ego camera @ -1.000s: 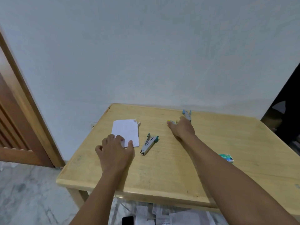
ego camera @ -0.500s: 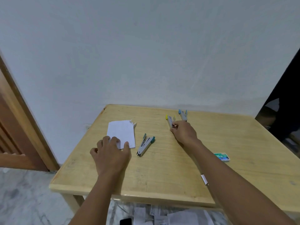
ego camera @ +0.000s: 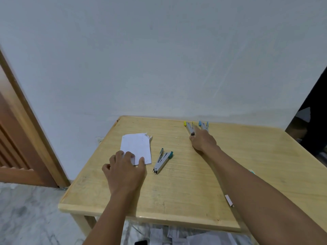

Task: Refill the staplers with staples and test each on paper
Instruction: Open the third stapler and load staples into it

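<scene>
White torn paper (ego camera: 136, 147) under flat left hand (ego camera: 123, 172), outstretched right hand (ego camera: 203, 142) touching yellow-tipped stapler (ego camera: 189, 127).

Right hand (ego camera: 203, 141) slid yellow stapler (ego camera: 190, 127) back beside blue stapler (ego camera: 203, 126); grip eased to fingertip touch

You face a pale wooden desk (ego camera: 177, 200) pushed against a plain, grey-white wall (ego camera: 159, 59); at your left stands a brown wooden door (ego camera: 12, 147) in a lighter wooden frame (ego camera: 35, 131); below it the floor (ego camera: 26, 218) is grey marbled stone; under the desk's near edge lie loose white papers (ego camera: 177, 236), with a small dark object (ego camera: 140, 242) beside them; at your far right is a dark opening (ego camera: 316, 121).
</scene>
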A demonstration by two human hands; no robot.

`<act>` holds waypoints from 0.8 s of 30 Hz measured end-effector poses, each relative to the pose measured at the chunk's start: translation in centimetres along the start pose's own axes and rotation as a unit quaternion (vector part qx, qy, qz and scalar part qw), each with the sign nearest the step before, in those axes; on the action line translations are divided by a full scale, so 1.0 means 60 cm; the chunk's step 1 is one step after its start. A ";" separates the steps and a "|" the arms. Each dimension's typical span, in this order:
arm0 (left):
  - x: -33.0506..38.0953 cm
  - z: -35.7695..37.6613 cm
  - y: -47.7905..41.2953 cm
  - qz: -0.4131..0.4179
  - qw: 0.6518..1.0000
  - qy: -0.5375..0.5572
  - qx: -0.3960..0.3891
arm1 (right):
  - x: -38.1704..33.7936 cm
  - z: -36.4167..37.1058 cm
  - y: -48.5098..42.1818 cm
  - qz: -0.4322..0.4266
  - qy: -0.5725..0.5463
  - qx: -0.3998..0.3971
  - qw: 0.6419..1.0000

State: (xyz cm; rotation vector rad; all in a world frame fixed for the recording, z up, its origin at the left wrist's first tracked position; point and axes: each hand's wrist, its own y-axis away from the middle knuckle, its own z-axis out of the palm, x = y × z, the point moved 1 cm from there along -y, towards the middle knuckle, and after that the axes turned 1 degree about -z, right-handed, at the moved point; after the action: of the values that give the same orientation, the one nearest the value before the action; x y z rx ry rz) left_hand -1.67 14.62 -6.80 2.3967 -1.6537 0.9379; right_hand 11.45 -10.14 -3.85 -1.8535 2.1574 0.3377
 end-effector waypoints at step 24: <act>-0.006 0.005 -0.005 0.019 1.000 -0.005 0.022 | -0.107 0.037 0.176 -0.015 -0.185 -0.054 0.981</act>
State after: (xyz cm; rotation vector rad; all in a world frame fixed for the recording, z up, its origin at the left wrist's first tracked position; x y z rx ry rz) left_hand -1.34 14.92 -7.11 2.4092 -1.7047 0.9796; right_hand 2.03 -1.87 -3.67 -1.7123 1.8889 0.7417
